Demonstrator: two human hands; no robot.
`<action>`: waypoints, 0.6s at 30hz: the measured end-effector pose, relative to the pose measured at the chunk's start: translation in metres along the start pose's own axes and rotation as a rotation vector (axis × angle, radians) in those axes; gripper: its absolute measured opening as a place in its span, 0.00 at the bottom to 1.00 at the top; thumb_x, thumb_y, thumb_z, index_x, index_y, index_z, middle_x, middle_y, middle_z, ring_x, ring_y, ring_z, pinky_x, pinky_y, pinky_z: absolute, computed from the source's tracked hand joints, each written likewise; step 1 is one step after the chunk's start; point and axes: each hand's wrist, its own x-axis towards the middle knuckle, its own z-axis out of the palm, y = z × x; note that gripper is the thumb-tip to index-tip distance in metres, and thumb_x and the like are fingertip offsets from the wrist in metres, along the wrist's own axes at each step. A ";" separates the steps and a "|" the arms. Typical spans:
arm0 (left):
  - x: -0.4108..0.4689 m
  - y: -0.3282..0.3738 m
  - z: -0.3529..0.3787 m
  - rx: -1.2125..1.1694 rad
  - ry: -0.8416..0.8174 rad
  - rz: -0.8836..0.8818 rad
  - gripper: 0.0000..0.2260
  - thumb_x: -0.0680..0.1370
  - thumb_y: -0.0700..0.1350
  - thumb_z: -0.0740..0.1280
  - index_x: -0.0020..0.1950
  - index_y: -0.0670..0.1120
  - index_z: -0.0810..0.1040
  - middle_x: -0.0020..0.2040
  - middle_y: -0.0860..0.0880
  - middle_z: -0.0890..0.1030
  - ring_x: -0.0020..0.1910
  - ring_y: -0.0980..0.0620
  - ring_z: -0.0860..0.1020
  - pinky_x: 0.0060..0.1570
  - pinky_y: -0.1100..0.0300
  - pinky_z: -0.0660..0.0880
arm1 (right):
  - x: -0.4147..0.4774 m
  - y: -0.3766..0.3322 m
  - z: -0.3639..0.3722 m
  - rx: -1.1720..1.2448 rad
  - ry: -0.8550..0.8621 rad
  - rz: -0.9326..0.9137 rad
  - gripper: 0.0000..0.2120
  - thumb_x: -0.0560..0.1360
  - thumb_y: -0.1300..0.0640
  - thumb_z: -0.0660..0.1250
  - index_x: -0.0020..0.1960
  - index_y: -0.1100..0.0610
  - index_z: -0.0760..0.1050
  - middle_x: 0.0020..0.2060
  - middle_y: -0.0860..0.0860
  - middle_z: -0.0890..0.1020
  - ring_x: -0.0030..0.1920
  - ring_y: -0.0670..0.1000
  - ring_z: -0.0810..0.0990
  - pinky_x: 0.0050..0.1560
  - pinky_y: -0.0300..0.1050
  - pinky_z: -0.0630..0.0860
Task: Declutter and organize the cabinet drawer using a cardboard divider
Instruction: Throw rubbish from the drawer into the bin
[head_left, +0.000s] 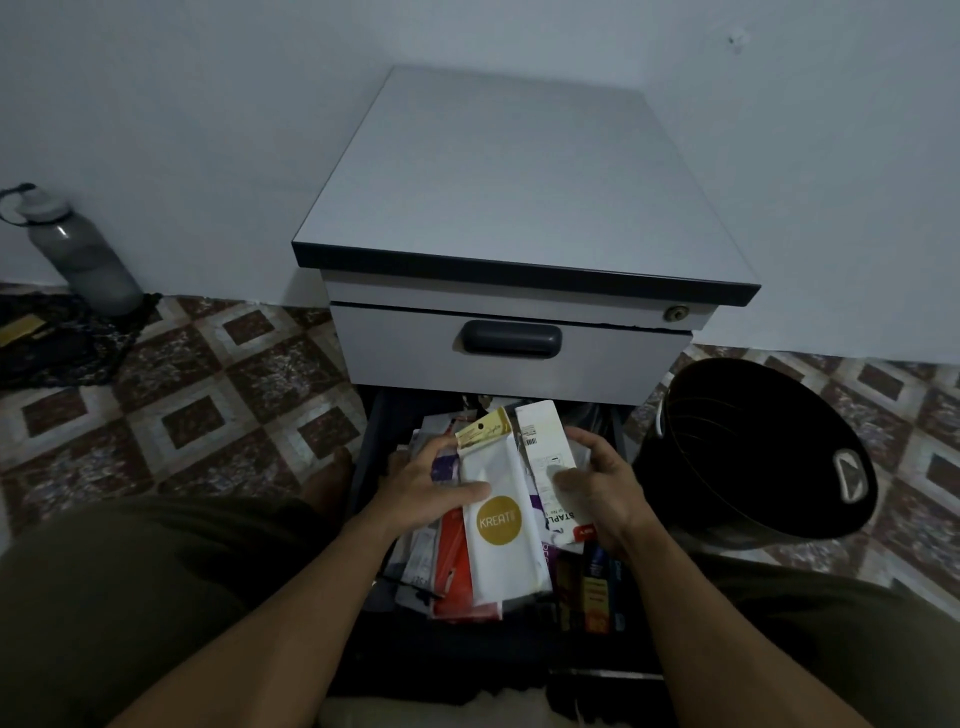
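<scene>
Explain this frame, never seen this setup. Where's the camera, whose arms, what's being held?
No robot here: one picture, from a camera worn on a person's head, looking down at their own bare arms. In front stands a small grey cabinet whose lower drawer is pulled open and full of packets. The left hand grips a bundle of packets, thumb on a white pouch with a gold circle. The right hand holds a white box marked STAPL. On the floor: a black bin at right, a grey bottle at left. No cardboard divider is visible.
</scene>
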 end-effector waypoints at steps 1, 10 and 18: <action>-0.001 0.000 0.000 0.000 0.007 -0.004 0.38 0.66 0.63 0.77 0.71 0.68 0.62 0.65 0.51 0.60 0.65 0.44 0.70 0.66 0.46 0.71 | -0.002 0.001 -0.001 -0.003 -0.005 -0.002 0.23 0.74 0.73 0.68 0.63 0.52 0.74 0.51 0.62 0.83 0.39 0.62 0.85 0.37 0.55 0.82; -0.007 0.001 0.001 -0.137 0.083 0.004 0.48 0.60 0.61 0.80 0.74 0.69 0.59 0.64 0.53 0.74 0.58 0.50 0.77 0.61 0.46 0.76 | -0.013 0.003 0.006 -0.070 -0.089 -0.039 0.36 0.75 0.72 0.64 0.68 0.35 0.68 0.61 0.61 0.78 0.49 0.65 0.85 0.46 0.64 0.82; -0.009 0.010 0.000 -0.072 0.160 0.039 0.49 0.59 0.64 0.78 0.72 0.76 0.51 0.66 0.49 0.63 0.60 0.45 0.74 0.61 0.46 0.74 | -0.015 0.004 0.018 0.019 -0.122 0.006 0.30 0.77 0.70 0.64 0.70 0.41 0.70 0.59 0.59 0.80 0.47 0.64 0.85 0.42 0.61 0.83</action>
